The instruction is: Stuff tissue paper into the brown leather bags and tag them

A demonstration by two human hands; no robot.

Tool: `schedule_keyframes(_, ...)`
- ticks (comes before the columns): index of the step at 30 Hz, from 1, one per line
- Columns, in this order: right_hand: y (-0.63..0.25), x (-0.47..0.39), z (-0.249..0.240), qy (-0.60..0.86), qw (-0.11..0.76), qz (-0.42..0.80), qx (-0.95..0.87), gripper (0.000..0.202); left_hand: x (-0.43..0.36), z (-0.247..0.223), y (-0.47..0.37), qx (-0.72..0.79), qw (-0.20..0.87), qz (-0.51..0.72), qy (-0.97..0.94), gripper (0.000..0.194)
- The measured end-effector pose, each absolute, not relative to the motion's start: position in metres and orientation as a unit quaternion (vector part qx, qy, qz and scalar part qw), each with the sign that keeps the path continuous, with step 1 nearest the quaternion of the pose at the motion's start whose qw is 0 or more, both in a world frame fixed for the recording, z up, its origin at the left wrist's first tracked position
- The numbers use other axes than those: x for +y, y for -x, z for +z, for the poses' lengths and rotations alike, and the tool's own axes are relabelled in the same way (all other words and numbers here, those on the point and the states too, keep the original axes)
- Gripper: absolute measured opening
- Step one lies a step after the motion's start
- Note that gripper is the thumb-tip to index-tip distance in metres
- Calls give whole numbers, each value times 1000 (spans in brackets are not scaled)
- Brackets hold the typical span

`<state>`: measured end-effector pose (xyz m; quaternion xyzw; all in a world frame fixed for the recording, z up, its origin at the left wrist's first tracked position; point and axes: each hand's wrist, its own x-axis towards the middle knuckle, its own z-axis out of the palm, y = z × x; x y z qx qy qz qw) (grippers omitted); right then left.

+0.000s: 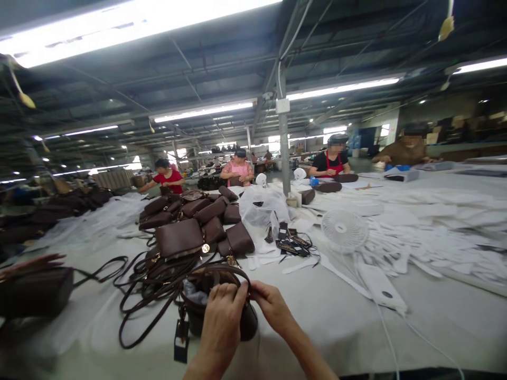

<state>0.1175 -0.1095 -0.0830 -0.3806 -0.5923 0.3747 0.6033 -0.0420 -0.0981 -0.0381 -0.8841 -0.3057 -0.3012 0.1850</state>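
Note:
A dark brown handbag [249,323] stands in front of me with its top open and pale plastic stuffing [194,293] inside. My left hand [224,314] lies over its near side, fingers bent over the rim and partly inside; the fingertips are hidden. At the right end of the rim, by the foot of the handle [232,269], my right hand [271,306] pinches the bag between thumb and fingers. From the bag's left side hangs a black tag [181,340]. Thin brown straps [140,340] loop out to the left.
A heap of brown bags [180,237] lies just beyond. Black tags [293,245] with cords, clear plastic [263,206] and a white fan [344,230] are to the right. At left, another person's hand [35,264] is over a brown bag [37,290]. Several people work across the table.

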Motion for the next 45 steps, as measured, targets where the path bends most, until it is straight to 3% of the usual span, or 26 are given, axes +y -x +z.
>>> schedule_keyframes(2,-114,-109,-86,404,613,334,-592,27,-99,-44,40,-284,222,-319,877,44)
schedule_keyframes(7,-102,-108,-89,440,656,318,-524,39,-97,-48,36,-303,223,-357,855,15)
schedule_keyframes(17,-105,-116,-95,427,661,334,-518,17,-91,-52,31,-303,214,-396,840,21)
schedule_keyframes(20,-98,-118,-106,421,643,345,-538,49,-93,-51,33,-312,165,-406,843,22)
schedule_keyframes(22,-87,-113,-111,433,643,319,-545,58,-94,-50,32,-317,133,-429,835,23)
schedule_keyframes(28,-66,-95,-104,481,632,263,-548,19,-90,-41,33,-320,94,-471,816,22)
schedule_keyframes(37,-86,-106,-86,518,557,280,-585,16,-82,-28,69,-393,169,-504,751,26)
schedule_keyframes(45,-136,-115,-56,505,477,235,-679,16,-81,-28,78,-423,113,-525,730,25)
